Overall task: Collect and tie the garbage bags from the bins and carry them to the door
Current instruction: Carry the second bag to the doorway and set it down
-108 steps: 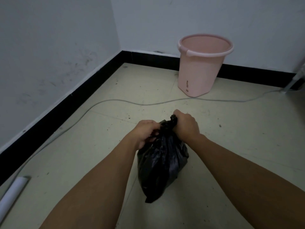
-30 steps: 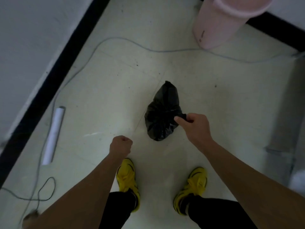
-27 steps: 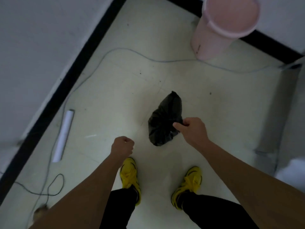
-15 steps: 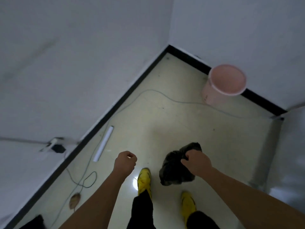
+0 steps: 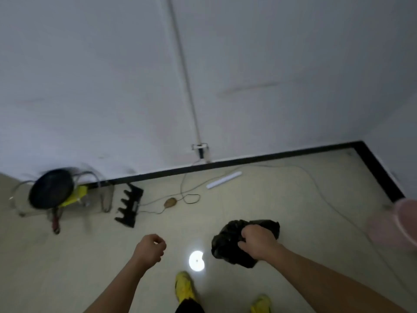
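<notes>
A small black garbage bag [image 5: 228, 245], tied at the top, hangs in the air from my right hand [image 5: 257, 242], which grips its neck. My left hand [image 5: 150, 247] is curled into a loose fist with nothing in it, held out to the left of the bag. The pink bin [image 5: 397, 227] stands on the floor at the right edge, cut off by the frame. My yellow shoes [image 5: 185, 285] show below on the pale tiled floor.
A white wall with a black skirting [image 5: 248, 160] runs across ahead. On the floor lie a white tube [image 5: 223, 180], a grey cable [image 5: 327, 195], a black rack [image 5: 129, 204] and a dark round pan on a wire stand [image 5: 50, 188] at the left.
The view has swung left and up, away from the corner; the pink bin has slid to the right edge. My right hand still carries the bag; my left hand let go of it earlier.
</notes>
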Demonstrator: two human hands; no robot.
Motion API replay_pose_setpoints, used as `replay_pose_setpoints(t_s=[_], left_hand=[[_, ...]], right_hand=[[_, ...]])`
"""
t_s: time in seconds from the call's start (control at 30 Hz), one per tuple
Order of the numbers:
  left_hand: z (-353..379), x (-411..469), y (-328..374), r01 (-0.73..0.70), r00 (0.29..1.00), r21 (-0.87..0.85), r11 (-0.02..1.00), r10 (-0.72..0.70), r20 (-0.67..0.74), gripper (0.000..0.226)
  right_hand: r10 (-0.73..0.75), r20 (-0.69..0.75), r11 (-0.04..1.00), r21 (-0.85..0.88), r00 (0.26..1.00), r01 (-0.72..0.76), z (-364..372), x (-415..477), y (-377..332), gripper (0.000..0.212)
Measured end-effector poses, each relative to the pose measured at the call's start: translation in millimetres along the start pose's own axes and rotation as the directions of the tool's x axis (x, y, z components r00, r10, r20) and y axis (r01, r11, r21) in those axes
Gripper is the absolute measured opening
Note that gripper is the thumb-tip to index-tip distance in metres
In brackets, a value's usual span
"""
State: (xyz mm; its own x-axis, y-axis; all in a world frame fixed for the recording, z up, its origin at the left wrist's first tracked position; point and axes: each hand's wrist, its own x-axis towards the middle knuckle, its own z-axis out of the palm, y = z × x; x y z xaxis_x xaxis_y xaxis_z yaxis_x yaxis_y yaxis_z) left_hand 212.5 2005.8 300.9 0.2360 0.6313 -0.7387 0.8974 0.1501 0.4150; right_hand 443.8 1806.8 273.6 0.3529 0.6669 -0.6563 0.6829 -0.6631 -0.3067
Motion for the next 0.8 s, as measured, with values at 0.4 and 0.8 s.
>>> replay_pose_setpoints(t_s=[0.4,0.8], left_hand=[[-251,-40,-293,0.164,0.953,-0.328,0.930,-0.235,-0.190,0.012],[-484,-41,-481,0.185,0.846,-0.539,0.822,-0.412,-0.339,0.013]], right_hand=[[-0.288,0.163,0.875,-0.355,0.944,0.328,47,74,-376,0.027],[-0.615,0.183,0.747,-0.175,0.767,0.641,90,123,-781,0.037]])
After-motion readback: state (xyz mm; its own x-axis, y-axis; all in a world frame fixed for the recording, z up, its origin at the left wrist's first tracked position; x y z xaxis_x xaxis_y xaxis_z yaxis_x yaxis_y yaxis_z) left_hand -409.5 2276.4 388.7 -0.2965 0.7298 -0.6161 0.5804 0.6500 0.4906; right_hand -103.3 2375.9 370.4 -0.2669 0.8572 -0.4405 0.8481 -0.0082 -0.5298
